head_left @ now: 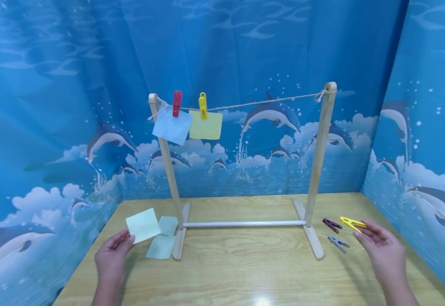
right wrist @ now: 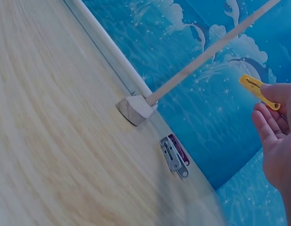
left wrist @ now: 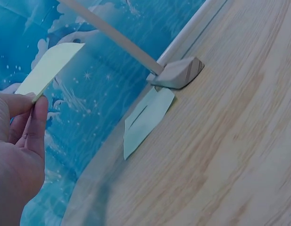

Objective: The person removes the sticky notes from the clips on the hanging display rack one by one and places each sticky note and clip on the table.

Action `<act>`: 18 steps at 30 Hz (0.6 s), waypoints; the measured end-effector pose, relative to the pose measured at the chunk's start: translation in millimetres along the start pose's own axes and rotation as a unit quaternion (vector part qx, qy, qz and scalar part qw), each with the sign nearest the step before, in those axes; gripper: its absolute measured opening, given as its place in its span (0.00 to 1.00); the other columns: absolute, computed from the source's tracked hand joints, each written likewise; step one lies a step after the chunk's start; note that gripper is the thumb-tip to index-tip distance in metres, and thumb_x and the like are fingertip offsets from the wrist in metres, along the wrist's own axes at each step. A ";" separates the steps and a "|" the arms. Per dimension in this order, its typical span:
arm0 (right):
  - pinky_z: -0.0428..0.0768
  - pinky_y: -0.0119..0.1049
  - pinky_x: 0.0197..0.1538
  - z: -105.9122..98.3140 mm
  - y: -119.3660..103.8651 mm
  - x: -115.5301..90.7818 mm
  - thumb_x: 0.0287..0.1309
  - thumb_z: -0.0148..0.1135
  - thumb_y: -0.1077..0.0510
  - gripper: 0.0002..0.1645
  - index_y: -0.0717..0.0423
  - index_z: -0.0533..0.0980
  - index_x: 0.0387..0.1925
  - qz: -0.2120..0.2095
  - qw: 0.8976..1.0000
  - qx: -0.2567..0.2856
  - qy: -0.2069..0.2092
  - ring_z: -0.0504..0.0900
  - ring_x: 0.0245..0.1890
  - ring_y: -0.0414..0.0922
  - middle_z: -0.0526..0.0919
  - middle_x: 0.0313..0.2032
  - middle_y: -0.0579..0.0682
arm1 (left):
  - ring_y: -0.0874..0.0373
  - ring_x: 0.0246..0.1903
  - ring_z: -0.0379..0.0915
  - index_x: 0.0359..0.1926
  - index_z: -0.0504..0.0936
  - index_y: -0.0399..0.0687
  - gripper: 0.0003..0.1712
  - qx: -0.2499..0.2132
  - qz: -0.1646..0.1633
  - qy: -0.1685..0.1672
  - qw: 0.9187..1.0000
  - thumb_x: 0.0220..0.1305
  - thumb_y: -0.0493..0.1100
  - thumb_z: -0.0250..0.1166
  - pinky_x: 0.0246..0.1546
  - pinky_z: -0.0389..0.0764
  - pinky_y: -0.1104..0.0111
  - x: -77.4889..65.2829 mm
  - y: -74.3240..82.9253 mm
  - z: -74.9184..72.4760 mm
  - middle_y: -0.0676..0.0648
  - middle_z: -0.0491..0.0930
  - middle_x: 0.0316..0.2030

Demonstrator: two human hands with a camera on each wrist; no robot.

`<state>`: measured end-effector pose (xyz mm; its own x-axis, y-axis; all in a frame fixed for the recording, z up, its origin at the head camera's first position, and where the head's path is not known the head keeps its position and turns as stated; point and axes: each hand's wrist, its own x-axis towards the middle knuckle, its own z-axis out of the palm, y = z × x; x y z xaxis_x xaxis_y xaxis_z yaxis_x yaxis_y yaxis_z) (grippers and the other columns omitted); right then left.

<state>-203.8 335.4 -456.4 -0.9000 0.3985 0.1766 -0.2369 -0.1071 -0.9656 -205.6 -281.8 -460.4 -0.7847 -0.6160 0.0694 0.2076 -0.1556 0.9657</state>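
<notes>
My left hand (head_left: 112, 254) pinches a pale green paper sheet (head_left: 143, 225) by its lower left corner, above the table. Two more green sheets (head_left: 161, 247) lie beside the rack's left foot; the left wrist view shows the held sheet (left wrist: 51, 68) between thumb and fingers. At the right, my right hand (head_left: 384, 253) holds a yellow clothespin (head_left: 351, 222) between thumb and fingers, raised off the table. Below it lie a dark purple clothespin (head_left: 332, 225) and a grey clothespin (head_left: 338, 244). In the right wrist view the yellow clothespin (right wrist: 259, 92) points away from the fingertips.
A wooden rack with two posts (head_left: 319, 157) and a white bottom bar (head_left: 245, 223) stands on the table (head_left: 245, 272). On its string (head_left: 260, 102), a red clothespin (head_left: 177, 103) holds a blue sheet (head_left: 172, 126) and another yellow clothespin (head_left: 202, 106) holds a yellow-green sheet (head_left: 206, 127).
</notes>
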 end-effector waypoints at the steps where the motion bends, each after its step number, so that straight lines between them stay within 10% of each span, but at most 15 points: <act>1: 0.80 0.23 0.41 -1.9 1.5 0.5 0.51 0.70 0.71 0.21 0.50 0.81 0.46 -0.002 1.000 0.009 0.000 0.84 0.38 0.32 0.85 0.37 0.41 | 0.66 0.31 0.83 0.43 0.85 0.37 0.16 -0.002 0.000 0.002 1.000 0.53 0.22 0.69 0.35 0.83 0.74 0.7 -1.0 -0.9 0.55 0.85 0.29; 18: 0.81 0.21 0.36 -31.4 23.9 11.7 0.50 0.73 0.68 0.21 0.52 0.81 0.47 0.031 0.998 -0.031 0.052 0.83 0.33 0.30 0.84 0.34 0.36 | 0.66 0.31 0.82 0.39 0.87 0.45 0.14 0.048 -0.045 0.012 0.998 0.54 0.26 0.70 0.38 0.83 0.73 15.4 -11.3 -22.5 0.57 0.85 0.28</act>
<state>-208.5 366.1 -483.4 -0.8689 0.4851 0.0988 -0.1560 -0.0790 -0.9846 -206.9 -306.9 -475.9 -0.7827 -0.6219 -0.0244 0.0791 -0.1382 0.9872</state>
